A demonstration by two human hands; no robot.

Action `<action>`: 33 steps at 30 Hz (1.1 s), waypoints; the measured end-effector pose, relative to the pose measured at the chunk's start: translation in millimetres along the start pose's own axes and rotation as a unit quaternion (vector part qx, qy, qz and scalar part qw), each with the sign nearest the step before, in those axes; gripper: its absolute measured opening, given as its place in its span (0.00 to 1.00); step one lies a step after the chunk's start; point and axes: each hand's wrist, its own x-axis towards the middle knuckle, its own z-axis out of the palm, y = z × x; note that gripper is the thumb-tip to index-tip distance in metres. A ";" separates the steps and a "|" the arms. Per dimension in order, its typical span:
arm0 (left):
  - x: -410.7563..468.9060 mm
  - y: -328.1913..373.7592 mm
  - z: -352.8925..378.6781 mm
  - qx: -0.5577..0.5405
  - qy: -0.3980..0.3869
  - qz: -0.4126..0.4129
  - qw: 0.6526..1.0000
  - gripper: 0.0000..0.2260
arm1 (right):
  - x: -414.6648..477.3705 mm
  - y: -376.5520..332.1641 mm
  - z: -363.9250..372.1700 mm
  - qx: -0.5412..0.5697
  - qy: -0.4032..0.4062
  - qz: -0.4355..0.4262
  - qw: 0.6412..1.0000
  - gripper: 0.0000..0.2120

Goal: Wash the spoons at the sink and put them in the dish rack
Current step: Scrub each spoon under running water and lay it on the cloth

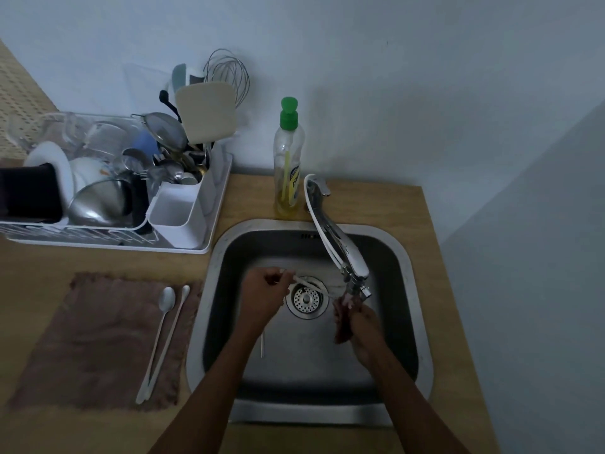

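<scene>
Over the steel sink (406,322), my left hand (263,294) grips a long white spoon (309,284) that slants across the drain (307,299) toward the faucet spout. My right hand (352,317) is below the faucet (340,247), fingers curled round a dark reddish scrubber (342,322) near the spoon's far end. Another thin white handle (262,344) lies in the basin under my left wrist. Two long spoons lie on the brown cloth (98,342) left of the sink: one metal (157,335), one white (172,332). The white dish rack (209,221) stands at the back left.
The rack is crowded with plates, a steel bowl (98,201), a strainer, a whisk and a cutlery caddy (178,214). A dish soap bottle (288,158) with a green cap stands behind the sink. The wooden counter (435,257) ends at the right, near the wall.
</scene>
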 end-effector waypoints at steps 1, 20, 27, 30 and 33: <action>-7.1 -0.9 -4.1 -0.010 -0.003 -0.006 1.000 0.06 | 0.0 -1.2 3.1 -0.009 0.017 0.002 1.000 0.11; -67.1 -30.4 -45.4 -0.009 -0.128 -0.075 0.989 0.03 | -5.3 4.0 19.2 -0.082 0.081 -0.060 0.991 0.13; -67.1 -34.3 -41.2 0.037 -0.185 -0.096 0.977 0.05 | -9.7 6.5 15.5 -0.135 0.070 -0.088 0.984 0.12; -68.3 -35.5 -24.9 0.084 -0.182 -0.061 0.978 0.05 | -11.3 7.0 9.2 -0.168 0.055 -0.096 0.979 0.09; -67.5 -35.4 -8.0 0.128 -0.145 -0.048 0.980 0.04 | -9.6 5.8 5.2 -0.182 0.048 -0.107 0.976 0.11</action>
